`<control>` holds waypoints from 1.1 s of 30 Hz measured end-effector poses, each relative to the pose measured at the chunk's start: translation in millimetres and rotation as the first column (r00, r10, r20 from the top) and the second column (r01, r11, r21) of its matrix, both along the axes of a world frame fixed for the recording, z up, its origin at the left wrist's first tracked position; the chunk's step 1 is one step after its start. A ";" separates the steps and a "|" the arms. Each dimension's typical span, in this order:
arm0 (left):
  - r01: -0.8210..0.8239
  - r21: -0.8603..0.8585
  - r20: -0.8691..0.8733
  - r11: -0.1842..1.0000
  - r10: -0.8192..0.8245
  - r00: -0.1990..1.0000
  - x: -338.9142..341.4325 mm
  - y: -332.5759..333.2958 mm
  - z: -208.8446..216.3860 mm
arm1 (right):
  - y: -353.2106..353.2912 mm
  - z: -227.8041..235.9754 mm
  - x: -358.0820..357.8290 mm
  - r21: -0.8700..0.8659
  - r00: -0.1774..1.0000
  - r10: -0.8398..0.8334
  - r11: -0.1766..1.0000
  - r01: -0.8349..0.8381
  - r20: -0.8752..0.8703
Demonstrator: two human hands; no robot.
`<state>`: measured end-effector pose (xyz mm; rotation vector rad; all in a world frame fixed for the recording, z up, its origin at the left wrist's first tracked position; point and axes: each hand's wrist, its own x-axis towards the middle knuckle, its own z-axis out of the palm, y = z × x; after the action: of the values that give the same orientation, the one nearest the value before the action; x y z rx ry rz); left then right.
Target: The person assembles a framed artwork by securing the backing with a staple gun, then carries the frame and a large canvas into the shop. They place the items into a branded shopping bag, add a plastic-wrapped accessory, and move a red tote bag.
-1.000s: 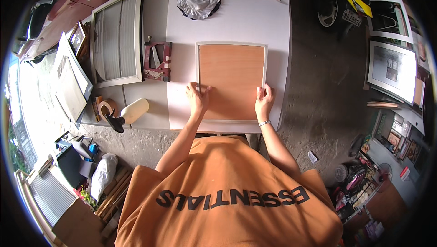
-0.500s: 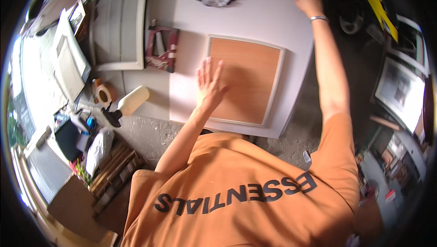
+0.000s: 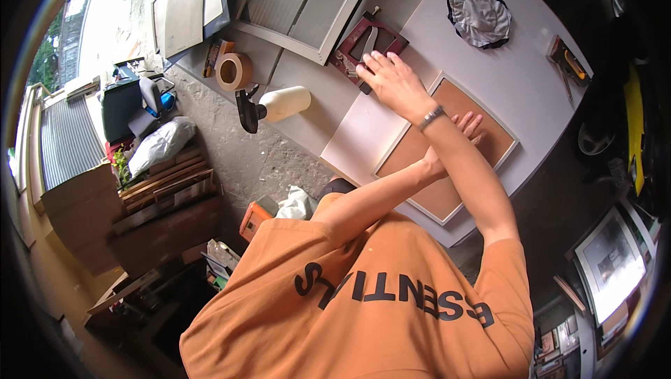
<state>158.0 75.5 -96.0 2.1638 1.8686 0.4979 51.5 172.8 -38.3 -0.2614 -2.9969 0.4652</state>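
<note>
My left hand (image 3: 458, 145) lies with fingers spread on a picture frame's brown backing board (image 3: 419, 159), set in a thin pale frame on the white table (image 3: 447, 15). My right arm crosses over the left one. Its hand (image 3: 397, 85), with a band on the wrist, reaches its outstretched fingers over the near edge of a dark red hand tool (image 3: 396, 45). That tool has a loop-shaped body and a grey metal lever, rather like a staple gun. I cannot tell whether the fingers touch it. The crossing right forearm hides part of the frame.
Left of the tool stand a white spray bottle (image 3: 285, 103) and a tape roll (image 3: 233, 71). A larger framed panel (image 3: 297, 1) lies behind. A grey crumpled cloth cap (image 3: 479, 15) and a yellow-black utility knife (image 3: 576, 68) lie at the far right. Cardboard (image 3: 84, 215) stands on the left.
My right hand has left the table's far right corner and swung left across my left arm to the red tool. My left hand stays on the board. The view has turned.
</note>
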 end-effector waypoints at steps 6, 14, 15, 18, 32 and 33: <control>0.201 -0.424 0.071 0.883 -0.189 0.979 -27.8 -47.1 12.5 | 29.1 -65.1 -38.0 0.254 0.993 0.114 0.961 -0.113 0.007; 0.144 -0.413 0.059 0.899 -0.131 0.990 -58.3 -71.4 10.1 | 42.8 -5.7 -39.5 0.209 0.966 0.236 0.944 -0.254 0.105; 0.157 -0.380 0.021 0.912 -0.161 0.987 -61.5 -69.6 8.1 | 36.4 14.1 -23.5 0.268 0.984 0.150 0.948 -0.170 0.095; 0.200 -0.440 0.058 0.876 -0.194 0.979 -65.9 -51.4 6.4 | 22.0 76.6 62.4 0.279 0.978 -0.205 0.942 0.187 0.036; 0.010 -0.113 0.343 0.994 0.030 0.939 -9.7 86.0 -1.3 | -70.3 63.5 243.8 -0.638 -0.056 -0.796 -0.524 0.564 0.603; -0.008 -0.061 0.362 0.998 0.029 0.932 -10.1 84.9 -1.0 | -65.9 56.6 238.8 -0.589 -0.084 -0.786 -0.524 0.616 0.612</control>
<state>147.9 160.5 -97.0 1.8637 1.6776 0.7776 290.4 106.9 18.3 -2.1718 -0.9362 1.4525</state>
